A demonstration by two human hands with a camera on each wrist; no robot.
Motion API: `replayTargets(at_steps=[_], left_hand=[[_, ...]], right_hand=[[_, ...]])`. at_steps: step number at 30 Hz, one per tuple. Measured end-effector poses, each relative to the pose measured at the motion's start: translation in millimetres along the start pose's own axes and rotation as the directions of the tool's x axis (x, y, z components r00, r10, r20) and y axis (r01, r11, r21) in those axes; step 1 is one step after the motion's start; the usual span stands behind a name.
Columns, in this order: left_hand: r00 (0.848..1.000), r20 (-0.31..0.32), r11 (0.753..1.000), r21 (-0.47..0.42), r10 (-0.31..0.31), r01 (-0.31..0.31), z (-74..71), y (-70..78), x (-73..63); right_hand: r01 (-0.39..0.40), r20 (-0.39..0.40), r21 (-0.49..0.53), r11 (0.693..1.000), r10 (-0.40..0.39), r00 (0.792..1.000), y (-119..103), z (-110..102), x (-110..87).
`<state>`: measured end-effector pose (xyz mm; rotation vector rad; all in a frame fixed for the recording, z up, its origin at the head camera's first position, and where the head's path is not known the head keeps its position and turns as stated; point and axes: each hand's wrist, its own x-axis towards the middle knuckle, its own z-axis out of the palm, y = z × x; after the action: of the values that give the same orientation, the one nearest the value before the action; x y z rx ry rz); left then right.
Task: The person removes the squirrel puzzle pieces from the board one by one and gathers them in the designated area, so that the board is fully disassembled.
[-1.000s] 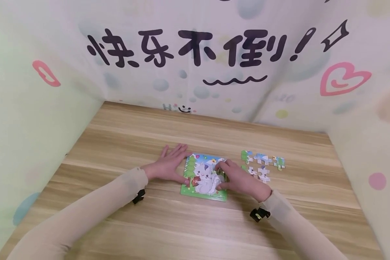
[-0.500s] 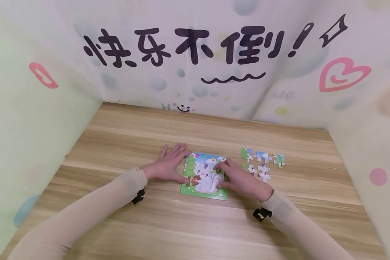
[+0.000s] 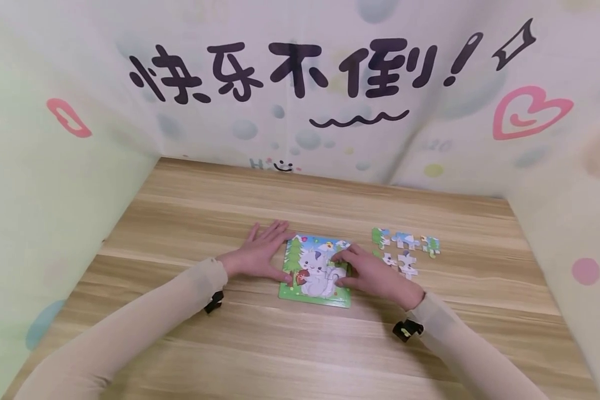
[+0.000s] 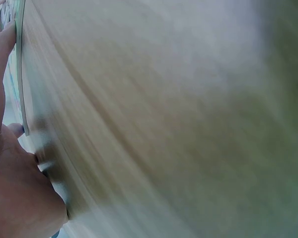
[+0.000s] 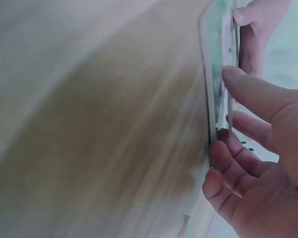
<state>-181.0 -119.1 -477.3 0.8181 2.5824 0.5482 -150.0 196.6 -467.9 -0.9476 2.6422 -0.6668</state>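
A jigsaw puzzle (image 3: 314,278) with a pale cartoon squirrel, a red nut and a green tree lies on the wooden table. My left hand (image 3: 258,254) rests at its left side with fingers spread, its thumb on the lower left border and the index fingertip at the top left corner. Over the right part of the picture, my right hand (image 3: 372,276) pinches a puzzle piece (image 5: 230,116) between thumb and curled fingers. In the right wrist view that thin piece stands at the board's face, its print mostly hidden. The other right fingers curl beside the board's edge.
Several loose puzzle pieces (image 3: 406,241) lie in two rows right of the board, the lower row partly behind my right hand. The table (image 3: 220,344) meets a printed cloth wall (image 3: 260,128) at the back and pale walls at both sides.
The right hand shifts very slightly at the board's right side. My left hand keeps its place, and the head view tilts a little.
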Motion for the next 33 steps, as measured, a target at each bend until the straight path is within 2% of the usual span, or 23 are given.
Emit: replayTargets(at_steps=[6, 13, 16, 24, 33], left_hand=[[1.000, 0.001, 1.000, -0.005, 0.001, -0.001, -0.1, -1.6, 0.9], [1.000, 0.007, 1.000, 0.014, 0.012, -0.012, -0.1, -2.4, 1.2], [1.000, 0.007, 1.000, 0.008, 0.011, -0.011, -0.3, -2.4, 1.4], [1.000, 0.013, 1.000, 0.002, 0.006, -0.006, -2.3, -1.9, 0.9], [1.000, -0.002, 1.000, 0.028, 0.008, -0.008, -0.3, -3.3, 2.5]], right_hand=[[-0.036, -0.040, -0.010, 0.999, 0.036, 0.999, -0.9, 4.2, -4.3], [0.008, -0.078, -0.002, 1.000, -0.008, 0.997, -2.3, 1.6, -12.8], [-0.009, -0.088, 0.006, 1.000, 0.009, 0.996, -0.9, -0.6, -18.9], [-0.024, -0.126, -0.017, 1.000, 0.022, 0.992, 11.1, -8.4, -42.5], [-0.033, -0.177, -0.034, 0.999, 0.027, 0.984, 26.4, -25.6, -77.7]])
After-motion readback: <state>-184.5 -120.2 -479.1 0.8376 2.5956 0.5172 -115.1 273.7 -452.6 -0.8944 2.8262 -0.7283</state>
